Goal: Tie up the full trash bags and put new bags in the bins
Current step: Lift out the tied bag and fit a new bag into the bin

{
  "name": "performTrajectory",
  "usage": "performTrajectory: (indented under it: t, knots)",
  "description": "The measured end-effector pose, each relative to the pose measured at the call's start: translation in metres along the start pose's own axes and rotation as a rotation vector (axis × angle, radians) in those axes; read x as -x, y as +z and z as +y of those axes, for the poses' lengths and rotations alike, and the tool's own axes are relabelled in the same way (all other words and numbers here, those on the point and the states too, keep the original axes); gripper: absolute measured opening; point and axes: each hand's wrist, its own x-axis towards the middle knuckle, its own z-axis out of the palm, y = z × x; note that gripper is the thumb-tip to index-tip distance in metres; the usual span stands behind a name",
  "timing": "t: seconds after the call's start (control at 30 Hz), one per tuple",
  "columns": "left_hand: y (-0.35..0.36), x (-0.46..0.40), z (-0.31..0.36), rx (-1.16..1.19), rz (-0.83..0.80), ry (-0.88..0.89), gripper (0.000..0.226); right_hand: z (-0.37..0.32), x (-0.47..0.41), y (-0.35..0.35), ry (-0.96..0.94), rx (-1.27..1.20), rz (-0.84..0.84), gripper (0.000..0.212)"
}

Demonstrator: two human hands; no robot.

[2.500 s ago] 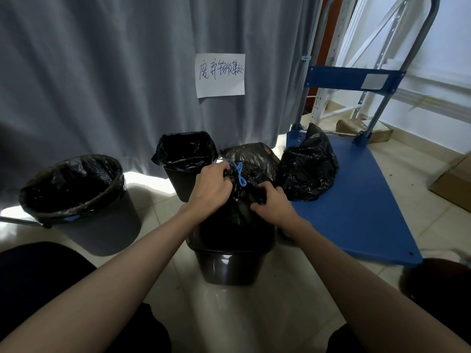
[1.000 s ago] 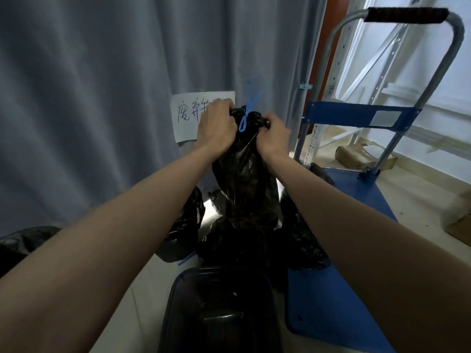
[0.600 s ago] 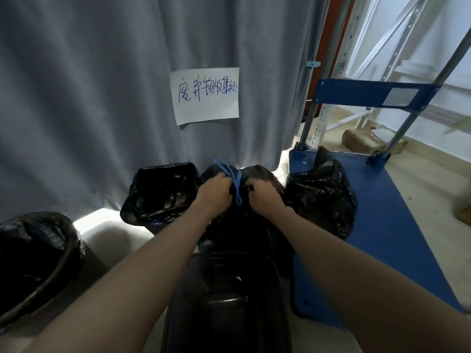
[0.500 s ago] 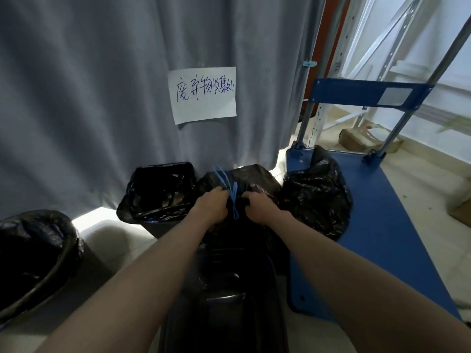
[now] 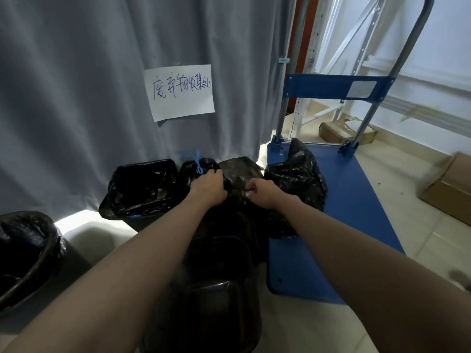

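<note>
Trash bag (image 5: pixel 237 174), black and full, sits on the floor between the gray curtain and the near bin, its gathered neck held by both hands. Left hand (image 5: pixel 207 186) has its fingers (image 5: pixel 216 174) curled around the bunched plastic at the top, and a blue drawstring (image 5: pixel 197 163) sticks up just beyond those fingers. Right hand (image 5: pixel 262 193) is just beside it, its fingers curled and pinching a fold of the same bag's plastic; the fingertips themselves are hidden in the folds.

Directly below the fingers, nearer the person, stands a dark bin (image 5: pixel 214 314) with no liner visible in it. Left of the left fingers, a square bin lined with a black bag (image 5: pixel 142 187) stands open against the curtain. Farther left, a round bin (image 5: pixel 25 253) is also lined with black plastic. Right of the right fingers, another filled black bag (image 5: pixel 298 179) rests on the deck of a blue platform cart (image 5: pixel 344 212), whose metal handle rises behind it.

Above the fingers, a white paper sign (image 5: pixel 181 91) with handwritten characters hangs on the gray curtain (image 5: pixel 76 85). Cardboard boxes (image 5: pixel 451 189) lie on the tiled floor (image 5: pixel 420 238) far to the right.
</note>
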Motion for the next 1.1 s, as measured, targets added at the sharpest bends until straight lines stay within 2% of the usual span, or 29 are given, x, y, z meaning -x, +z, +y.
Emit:
performTrajectory:
  t: [0.07, 0.17, 0.43, 0.5, 0.57, 0.63, 0.67, 0.77, 0.8, 0.87, 1.0, 1.1]
  knots:
    - [0.008, -0.004, 0.020, 0.004, -0.004, 0.040, 0.047, 0.024, 0.004, -0.005, 0.047, 0.011, -0.001, 0.024]
    - [0.025, -0.013, 0.053, 0.014, -0.023, 0.111, 0.043, 0.061, 0.006, -0.010, 0.105, 0.037, -0.013, 0.032]
    - [0.103, -0.032, 0.116, 0.018, -0.294, 0.219, 0.038, 0.135, 0.005, 0.025, 0.174, 0.136, -0.114, 0.037]
    - [0.125, -0.033, 0.125, 0.029, -0.358, 0.229, 0.043, 0.145, 0.004, 0.038, 0.145, 0.175, -0.172, 0.042]
    - [0.143, -0.032, 0.129, 0.022, -0.387, 0.241, 0.060, 0.152, 0.003, 0.046, 0.144, 0.217, -0.212, 0.055]
    - [0.156, -0.031, 0.132, -0.002, -0.378, 0.257, 0.069, 0.159, 0.003, 0.050, 0.178, 0.259, -0.252, 0.065]
    - [0.160, -0.030, 0.133, -0.009, -0.354, 0.267, 0.063, 0.160, 0.004, 0.052, 0.192, 0.285, -0.267, 0.065]
    - [0.167, -0.026, 0.137, -0.016, -0.255, 0.296, 0.019, 0.162, 0.006, 0.057, 0.212, 0.366, -0.324, 0.051]
    - [0.167, -0.024, 0.139, -0.023, -0.234, 0.299, 0.012, 0.161, 0.008, 0.058, 0.214, 0.382, -0.335, 0.045]
    - [0.164, -0.020, 0.142, 0.005, -0.217, 0.299, 0.012, 0.159, 0.011, 0.057, 0.220, 0.382, -0.332, 0.034]
    - [0.136, -0.017, 0.144, 0.166, -0.172, 0.264, 0.017, 0.150, 0.021, 0.038, 0.260, 0.269, -0.216, 0.037]
    - [0.102, -0.013, 0.144, 0.326, -0.095, 0.244, 0.016, 0.139, 0.036, 0.013, 0.299, 0.225, -0.026, 0.028]
